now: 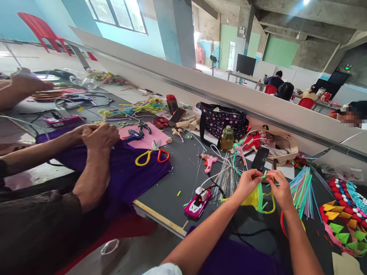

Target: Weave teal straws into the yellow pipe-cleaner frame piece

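Note:
My left hand and my right hand meet above the dark table at the right of centre. Both are closed in a pinch on a short green pipe cleaner, fingertips almost touching. Below them hang or lie yellow and pale green strips, partly covered by my hands. To the right of my right hand, a bundle of pastel pipe cleaners lies fanned out. Red and yellow loops, like scissor handles, show partly behind my right forearm. Left of my left forearm are thin metal wires.
A purple power strip with a white plug and a pink glue gun lie left. A bottle, phone and dotted bag stand or lie behind. A co-worker's hands work near scissors. Folded-paper pieces lie right.

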{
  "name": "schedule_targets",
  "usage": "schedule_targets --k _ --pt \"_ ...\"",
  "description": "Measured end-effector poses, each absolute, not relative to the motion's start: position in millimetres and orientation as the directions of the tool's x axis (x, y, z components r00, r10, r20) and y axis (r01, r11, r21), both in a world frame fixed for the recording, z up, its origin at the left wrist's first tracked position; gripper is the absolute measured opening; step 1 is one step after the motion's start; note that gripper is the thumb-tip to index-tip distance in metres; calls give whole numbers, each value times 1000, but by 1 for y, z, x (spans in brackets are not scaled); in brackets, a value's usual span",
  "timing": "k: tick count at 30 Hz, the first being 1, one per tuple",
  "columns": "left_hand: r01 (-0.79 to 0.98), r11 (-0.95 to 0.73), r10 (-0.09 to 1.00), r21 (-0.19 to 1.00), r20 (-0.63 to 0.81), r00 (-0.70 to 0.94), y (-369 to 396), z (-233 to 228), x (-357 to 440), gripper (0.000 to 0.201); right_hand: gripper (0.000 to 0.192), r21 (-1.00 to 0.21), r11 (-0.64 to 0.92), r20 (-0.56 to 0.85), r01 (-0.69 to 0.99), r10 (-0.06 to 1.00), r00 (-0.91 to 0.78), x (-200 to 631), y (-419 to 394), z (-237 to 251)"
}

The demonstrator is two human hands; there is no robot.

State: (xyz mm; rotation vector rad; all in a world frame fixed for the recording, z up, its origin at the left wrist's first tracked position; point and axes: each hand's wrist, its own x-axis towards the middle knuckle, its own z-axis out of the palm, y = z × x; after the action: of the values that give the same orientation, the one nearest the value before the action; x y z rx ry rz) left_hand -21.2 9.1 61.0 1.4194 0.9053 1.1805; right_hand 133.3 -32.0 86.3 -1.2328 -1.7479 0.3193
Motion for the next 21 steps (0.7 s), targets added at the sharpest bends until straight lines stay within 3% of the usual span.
schedule_targets --k 7,13,17,21 --pt "-180 -183 946 967 223 236 5 70 -22 11 20 -345 536 652 770 727 -215 137 -35 87" --pt "-141 -245 933 959 273 235 3 75 -24 12 22 -199 518 644 832 709 -288 136 -36 95" --pt "-22 -371 903 928 367 225 -3 81 -27 15 21 -218 513 514 830 784 -349 134 -37 109" --pt "149 -496 850 856 443 284 -9 88 -31 18 17 -406 480 368 778 865 -342 135 -33 122"
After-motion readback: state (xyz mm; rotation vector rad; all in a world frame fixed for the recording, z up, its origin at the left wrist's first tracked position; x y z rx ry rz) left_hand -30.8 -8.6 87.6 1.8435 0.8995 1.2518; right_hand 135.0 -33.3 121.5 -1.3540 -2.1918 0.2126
